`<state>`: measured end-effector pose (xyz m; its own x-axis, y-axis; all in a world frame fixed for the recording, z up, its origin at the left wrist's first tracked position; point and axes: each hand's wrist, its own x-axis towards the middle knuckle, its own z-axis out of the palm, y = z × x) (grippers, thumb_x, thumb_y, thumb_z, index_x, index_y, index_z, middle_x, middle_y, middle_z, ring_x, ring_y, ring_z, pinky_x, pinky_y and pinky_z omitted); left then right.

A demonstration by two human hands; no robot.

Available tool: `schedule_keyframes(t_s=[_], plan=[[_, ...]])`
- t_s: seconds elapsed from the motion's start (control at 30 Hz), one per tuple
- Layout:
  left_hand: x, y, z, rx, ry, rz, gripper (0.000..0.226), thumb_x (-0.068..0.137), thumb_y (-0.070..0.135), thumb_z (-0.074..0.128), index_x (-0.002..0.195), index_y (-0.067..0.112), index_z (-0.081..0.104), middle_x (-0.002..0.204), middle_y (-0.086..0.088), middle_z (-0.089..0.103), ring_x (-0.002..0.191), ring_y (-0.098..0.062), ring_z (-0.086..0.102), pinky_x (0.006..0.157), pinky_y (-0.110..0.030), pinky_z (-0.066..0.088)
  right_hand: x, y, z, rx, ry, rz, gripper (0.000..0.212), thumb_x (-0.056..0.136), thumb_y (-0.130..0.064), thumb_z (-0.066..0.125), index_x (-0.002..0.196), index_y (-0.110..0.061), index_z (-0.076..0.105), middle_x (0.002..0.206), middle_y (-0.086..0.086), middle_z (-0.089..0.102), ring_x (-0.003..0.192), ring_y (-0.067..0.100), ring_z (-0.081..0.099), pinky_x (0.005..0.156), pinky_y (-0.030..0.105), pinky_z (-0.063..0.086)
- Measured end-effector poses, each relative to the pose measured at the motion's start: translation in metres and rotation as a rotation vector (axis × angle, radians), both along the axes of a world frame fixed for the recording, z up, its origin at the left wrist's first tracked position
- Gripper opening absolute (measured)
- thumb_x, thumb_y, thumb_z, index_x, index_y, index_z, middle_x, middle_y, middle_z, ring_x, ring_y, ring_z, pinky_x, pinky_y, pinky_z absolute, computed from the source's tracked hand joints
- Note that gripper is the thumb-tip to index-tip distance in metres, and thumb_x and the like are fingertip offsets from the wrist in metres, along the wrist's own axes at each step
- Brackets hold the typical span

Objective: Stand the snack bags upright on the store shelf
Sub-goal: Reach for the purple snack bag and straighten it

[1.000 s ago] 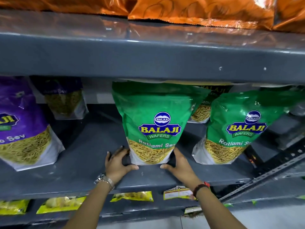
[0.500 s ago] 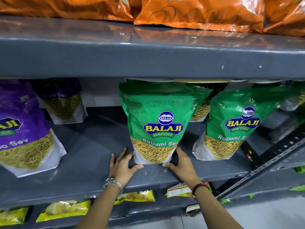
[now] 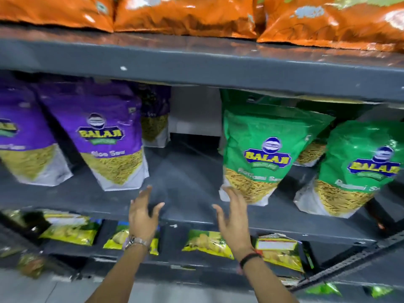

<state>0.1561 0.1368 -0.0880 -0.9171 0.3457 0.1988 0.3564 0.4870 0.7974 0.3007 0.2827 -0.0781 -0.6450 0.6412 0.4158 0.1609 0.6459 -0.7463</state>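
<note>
Two bare forearms, no sleeves in view; we list what is worn on them. Left hand (image 3: 143,217): a metal link wristwatch (image 3: 135,243) in silver tone at the wrist, its face turned away from us and blurred. Right hand (image 3: 235,221): a thin black band (image 3: 249,258) around the wrist, with a small red piece (image 3: 258,251) beside it. We make out no rings on either hand, though the fingers are blurred
</note>
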Motion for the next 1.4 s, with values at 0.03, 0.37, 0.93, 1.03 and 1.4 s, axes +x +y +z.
schedule_keyframes(t_s=[0.03,0.37,0.93,1.03,1.4], plan=[[-0.008,-0.012,0.003,0.014,0.002,0.053,0.051,0.075,0.008,0.067,0.122,0.002,0.049,0.125,-0.027,0.055,0.118,-0.042,0.048,0.108,-0.059,0.028,-0.014,-0.007,0.000,-0.008,-0.022,0.045,0.046,0.084,-0.033,0.048,0.127,-0.022,0.036,0.129,0.007,0.047,0.125,0.012,0.030,0.105,0.001,0.010],[-0.147,-0.101,0.011,0.072,-0.198,-0.045,0.106,0.054,0.015,0.083,0.137,-0.001,0.020,0.147,-0.020,0.027,0.137,-0.027,0.024,0.111,-0.039,0.024,-0.188,-0.074,-0.008,-0.429,-0.248,0.333,0.118,0.053,-0.039,0.084,0.142,-0.014,0.011,0.151,-0.003,0.018,0.136,0.008,0.015,0.105,0.014,0.014],[-0.184,-0.084,-0.009,-0.210,-0.168,-0.381,0.093,0.040,0.062,0.045,0.118,0.012,0.047,0.123,-0.009,0.061,0.117,-0.032,0.050,0.110,-0.045,0.021,-0.189,-0.088,-0.019,-0.392,-0.231,0.012,0.071,0.058,-0.023,0.083,0.116,-0.022,0.043,0.112,-0.009,0.057,0.110,0.015,0.054,0.090,0.036,0.047],[-0.187,-0.081,-0.013,-0.240,-0.129,-0.349,0.094,0.042,0.067,0.039,0.118,0.012,0.048,0.124,-0.010,0.060,0.118,-0.030,0.050,0.112,-0.044,0.017,-0.191,-0.089,-0.020,-0.360,-0.232,-0.016,0.068,0.058,-0.026,0.083,0.114,-0.020,0.045,0.114,-0.004,0.060,0.109,0.017,0.055,0.089,0.035,0.047],[-0.183,-0.090,-0.021,-0.160,0.074,-0.344,0.093,0.073,0.049,0.058,0.140,0.009,0.008,0.152,-0.009,0.016,0.141,-0.025,0.012,0.116,-0.036,-0.001,-0.182,-0.099,-0.021,-0.362,-0.158,-0.053,0.086,0.060,-0.028,0.082,0.131,-0.023,0.034,0.134,0.000,0.046,0.127,0.015,0.038,0.102,0.032,0.036]])
